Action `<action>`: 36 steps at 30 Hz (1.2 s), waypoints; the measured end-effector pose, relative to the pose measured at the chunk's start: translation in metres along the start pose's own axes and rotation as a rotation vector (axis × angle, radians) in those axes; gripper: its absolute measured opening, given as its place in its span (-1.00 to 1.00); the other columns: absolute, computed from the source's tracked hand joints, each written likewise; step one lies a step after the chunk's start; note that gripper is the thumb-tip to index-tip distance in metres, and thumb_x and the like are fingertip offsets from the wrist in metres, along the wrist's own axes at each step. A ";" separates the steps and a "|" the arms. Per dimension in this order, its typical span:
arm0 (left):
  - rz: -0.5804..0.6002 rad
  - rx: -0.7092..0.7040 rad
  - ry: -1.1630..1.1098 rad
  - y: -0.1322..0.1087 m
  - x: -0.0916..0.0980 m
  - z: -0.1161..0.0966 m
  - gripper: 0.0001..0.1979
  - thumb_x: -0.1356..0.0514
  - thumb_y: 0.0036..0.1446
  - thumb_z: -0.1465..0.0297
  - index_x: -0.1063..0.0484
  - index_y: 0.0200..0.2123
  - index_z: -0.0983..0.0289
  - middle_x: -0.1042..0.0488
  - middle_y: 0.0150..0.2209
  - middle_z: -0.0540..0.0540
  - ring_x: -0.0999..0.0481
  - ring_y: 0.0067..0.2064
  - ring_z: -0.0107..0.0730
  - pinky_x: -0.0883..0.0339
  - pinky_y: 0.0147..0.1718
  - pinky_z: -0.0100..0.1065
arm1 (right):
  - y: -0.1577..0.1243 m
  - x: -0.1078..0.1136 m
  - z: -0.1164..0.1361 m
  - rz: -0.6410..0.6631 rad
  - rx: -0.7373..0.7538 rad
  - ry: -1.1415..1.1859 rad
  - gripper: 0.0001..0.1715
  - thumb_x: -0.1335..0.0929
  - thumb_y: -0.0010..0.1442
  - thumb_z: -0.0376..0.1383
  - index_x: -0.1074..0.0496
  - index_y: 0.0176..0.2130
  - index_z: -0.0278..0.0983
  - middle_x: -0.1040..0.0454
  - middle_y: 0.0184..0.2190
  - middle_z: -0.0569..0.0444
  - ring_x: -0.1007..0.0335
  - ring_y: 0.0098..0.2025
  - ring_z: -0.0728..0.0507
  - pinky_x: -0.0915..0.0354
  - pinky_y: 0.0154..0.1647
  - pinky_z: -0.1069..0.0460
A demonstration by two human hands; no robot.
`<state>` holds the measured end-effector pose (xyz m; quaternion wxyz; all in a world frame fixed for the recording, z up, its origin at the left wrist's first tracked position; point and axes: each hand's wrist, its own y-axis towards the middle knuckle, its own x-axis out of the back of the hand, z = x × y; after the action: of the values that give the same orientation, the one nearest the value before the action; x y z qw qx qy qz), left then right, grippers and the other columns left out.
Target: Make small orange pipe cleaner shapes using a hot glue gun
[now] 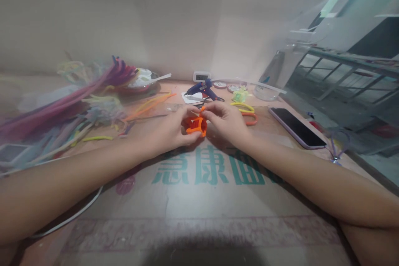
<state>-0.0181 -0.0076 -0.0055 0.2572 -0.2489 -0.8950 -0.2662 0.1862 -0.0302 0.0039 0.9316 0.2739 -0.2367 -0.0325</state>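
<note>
Both of my hands meet over the middle of the cardboard sheet (199, 191). Between them is a small orange pipe-cleaner shape (196, 125), bent into loops. My left hand (174, 129) is closed around its left side. My right hand (226, 120) pinches the orange end that sticks up at the top. Both forearms stretch in from the bottom corners of the view.
A heap of coloured pipe cleaners (62, 108) lies at the left. A blue glue gun (203, 89), a bowl (141, 82), small tins (232, 87) and yellow and orange loops (246, 112) sit behind the hands. At the right lies a phone (296, 127), near scissors (335, 145).
</note>
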 end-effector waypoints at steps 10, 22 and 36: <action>-0.005 0.000 -0.018 0.001 0.002 0.001 -0.55 -0.39 0.00 0.15 -0.49 -0.04 0.16 -0.59 -0.19 0.10 -0.58 -0.20 -0.16 -0.45 -0.21 -0.24 | -0.004 0.001 -0.001 0.021 0.203 -0.058 -0.89 -0.38 0.26 -0.29 -0.45 -0.16 -0.19 -0.58 -0.25 0.06 -0.53 -0.19 -0.14 -0.43 -0.10 -0.07; 0.056 -0.012 0.128 0.002 0.001 -0.001 -0.62 -0.26 0.17 0.12 -0.46 -0.02 0.18 -0.58 -0.18 0.09 -0.57 -0.22 -0.20 -0.41 -0.24 -0.24 | -0.001 0.005 -0.009 0.124 0.524 -0.191 -0.83 -0.33 0.35 -0.28 -0.55 -0.21 -0.14 -0.49 -0.13 0.00 -0.46 -0.10 -0.14 -0.43 -0.04 -0.08; -0.055 0.051 0.072 0.004 0.001 -0.010 -0.64 -0.27 0.16 0.20 -0.45 -0.02 0.24 -0.55 -0.09 0.11 -0.55 -0.11 -0.21 -0.45 -0.17 -0.25 | 0.000 0.003 -0.016 0.156 0.540 -0.135 -0.77 -0.32 0.34 -0.36 -0.55 -0.12 -0.13 -0.48 -0.04 -0.02 -0.46 0.02 -0.15 -0.43 0.07 -0.13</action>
<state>-0.0126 -0.0104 0.0041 0.2881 -0.2080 -0.8982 -0.2587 0.1963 -0.0236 -0.0064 0.8068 0.4901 -0.3187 0.0855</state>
